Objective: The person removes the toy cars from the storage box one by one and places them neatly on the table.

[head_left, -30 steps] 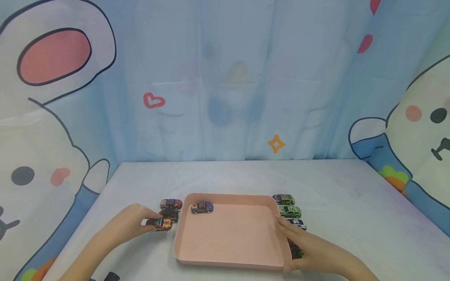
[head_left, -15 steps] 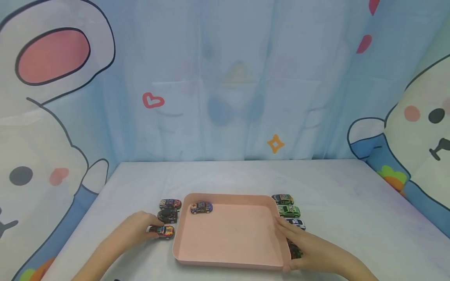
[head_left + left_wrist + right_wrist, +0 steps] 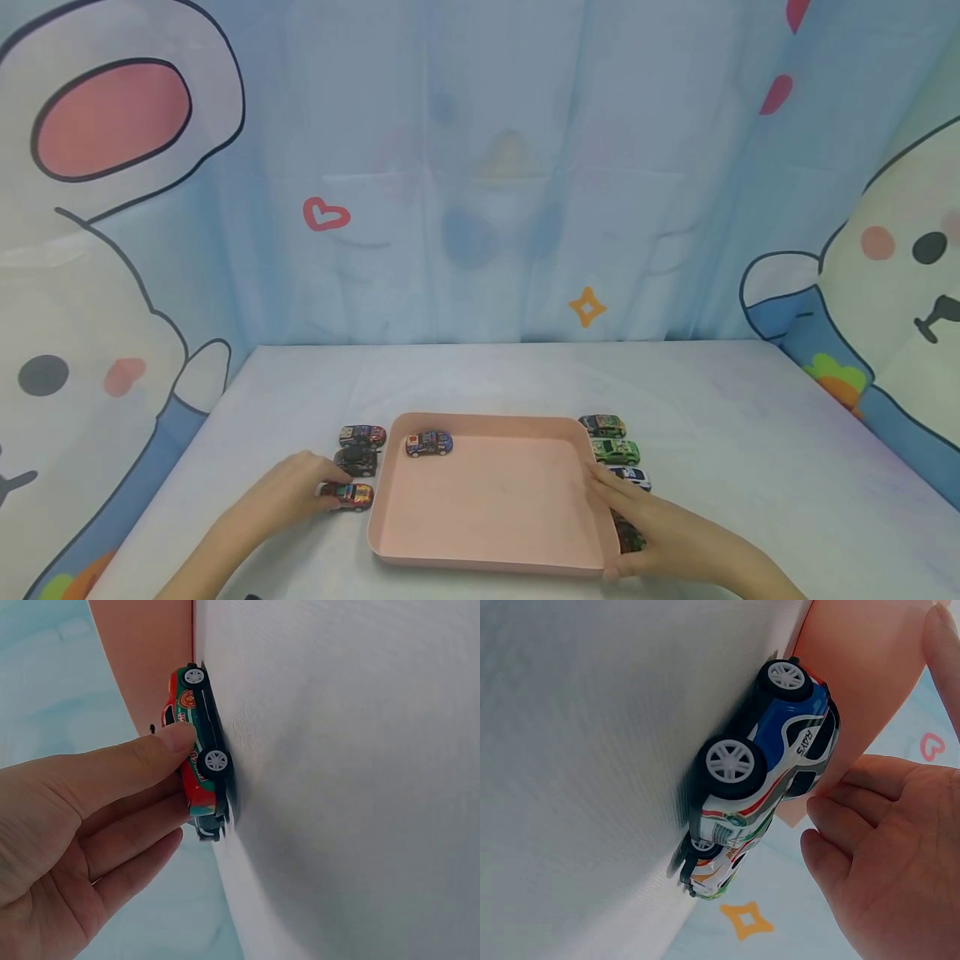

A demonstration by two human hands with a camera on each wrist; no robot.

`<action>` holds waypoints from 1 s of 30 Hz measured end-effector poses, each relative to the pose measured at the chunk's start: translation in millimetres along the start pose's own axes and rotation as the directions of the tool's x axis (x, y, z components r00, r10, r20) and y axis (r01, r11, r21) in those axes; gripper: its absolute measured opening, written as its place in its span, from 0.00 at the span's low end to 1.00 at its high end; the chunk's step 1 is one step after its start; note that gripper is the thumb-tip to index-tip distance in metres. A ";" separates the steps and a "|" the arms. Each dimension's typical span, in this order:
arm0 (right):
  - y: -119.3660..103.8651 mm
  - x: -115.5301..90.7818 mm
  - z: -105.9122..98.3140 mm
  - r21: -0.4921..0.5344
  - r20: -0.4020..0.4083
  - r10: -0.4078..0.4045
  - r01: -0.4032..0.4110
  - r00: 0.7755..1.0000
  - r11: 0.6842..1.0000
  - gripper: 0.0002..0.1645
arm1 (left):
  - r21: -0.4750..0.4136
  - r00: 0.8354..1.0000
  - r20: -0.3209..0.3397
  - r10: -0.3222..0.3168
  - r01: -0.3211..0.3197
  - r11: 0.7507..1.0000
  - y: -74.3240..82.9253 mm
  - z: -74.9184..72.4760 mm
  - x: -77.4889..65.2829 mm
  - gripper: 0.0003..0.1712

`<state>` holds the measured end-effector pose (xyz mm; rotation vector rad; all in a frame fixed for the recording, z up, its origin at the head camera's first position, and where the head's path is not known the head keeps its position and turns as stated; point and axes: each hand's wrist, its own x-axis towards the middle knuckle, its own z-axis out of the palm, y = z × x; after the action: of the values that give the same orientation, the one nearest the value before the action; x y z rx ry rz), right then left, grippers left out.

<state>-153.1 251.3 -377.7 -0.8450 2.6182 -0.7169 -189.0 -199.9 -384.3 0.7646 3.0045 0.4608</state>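
Note:
With thumb and fingers, my left hand [image 3: 288, 492] pinches a red-and-green toy car [image 3: 355, 497], wheels down on the white table left of a pink tray [image 3: 495, 500]. The left wrist view shows the thumb on the side of the same toy car [image 3: 191, 750]. Just beyond it sit a black toy car [image 3: 356, 461] and a red-and-blue one [image 3: 363, 436]. A dark blue toy car [image 3: 429, 443] stands in the tray's far left corner. My right hand [image 3: 675, 533] rests against the tray's right side, fingers extended and thumb near the front corner.
Right of the tray stand a dark green toy car [image 3: 603, 426], a bright green one [image 3: 617, 452] and a white one [image 3: 633, 477]. Another dark car [image 3: 630, 535] is partly hidden by my right hand. A blue cartoon curtain [image 3: 480, 208] hangs behind the table.
My left hand has brought the red-and-green car nearer to me, away from the black car, and set it lower in the column. The right hand and tray stay put.

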 end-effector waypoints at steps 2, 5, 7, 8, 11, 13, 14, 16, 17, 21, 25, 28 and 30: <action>-0.1 0.0 0.2 0.000 0.000 0.000 0.000 1.000 1.000 0.59 | -0.005 1.000 0.001 -0.012 0.012 1.000 0.1 0.4 0.3 0.13; -0.5 0.1 0.2 0.002 -0.002 0.006 -0.006 1.000 1.000 0.59 | 0.001 0.999 -0.004 -0.035 0.035 0.999 0.7 1.1 0.1 0.13; -0.8 0.1 0.3 -0.001 -0.004 0.012 -0.012 1.000 1.000 0.60 | 0.008 0.999 -0.007 -0.047 0.047 0.999 1.6 1.2 0.1 0.13; -0.8 0.2 0.5 -0.003 -0.005 0.014 -0.014 1.000 1.000 0.60 | 0.011 0.999 -0.010 -0.049 0.049 0.999 1.9 1.2 0.0 0.13; -0.9 0.2 0.8 -0.002 -0.005 0.020 -0.020 1.000 1.000 0.60 | 0.012 0.998 -0.016 -0.056 0.056 0.998 3.8 0.4 -0.5 0.13; -0.7 0.1 0.7 -0.004 -0.004 0.019 -0.020 1.000 1.000 0.60 | 0.007 0.998 -0.020 -0.063 0.063 0.998 4.4 0.1 -0.4 0.13; -0.6 0.1 0.7 -0.006 -0.004 0.018 -0.018 1.000 1.000 0.60 | 0.005 0.998 -0.022 -0.065 0.065 0.998 4.7 -0.2 -0.3 0.13; -0.6 0.0 0.3 -0.011 -0.003 0.014 -0.014 1.000 1.000 0.60 | 0.000 0.997 -0.024 -0.073 0.073 0.997 5.2 -0.6 -0.2 0.13; -0.6 -0.1 0.2 -0.014 -0.004 0.014 -0.014 1.000 1.000 0.60 | -0.003 0.997 -0.024 -0.075 0.075 0.997 5.3 -0.7 -0.1 0.13; -1.0 0.1 0.2 -0.004 -0.001 0.015 -0.015 1.000 1.000 0.61 | 0.001 0.997 -0.023 -0.075 0.075 0.997 6.0 -1.3 -0.6 0.13; -2.0 0.6 0.2 0.022 0.004 0.031 -0.031 1.000 0.999 0.60 | -0.005 0.998 -0.022 -0.064 0.063 0.998 9.2 -7.3 -1.0 0.14; -2.2 0.7 0.3 0.032 0.005 0.036 -0.036 0.999 0.999 0.60 | -0.011 0.998 -0.036 -0.049 0.049 0.999 12.9 -14.8 3.4 0.14; -1.8 0.8 0.6 0.035 0.004 0.036 -0.036 0.999 0.999 0.60 | -0.018 0.998 -0.058 -0.020 0.019 1.000 15.7 -18.8 10.5 0.16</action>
<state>-152.6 249.3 -377.3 -0.7870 2.6029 -0.7487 -192.4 -187.1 -361.2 0.7323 3.0535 0.5174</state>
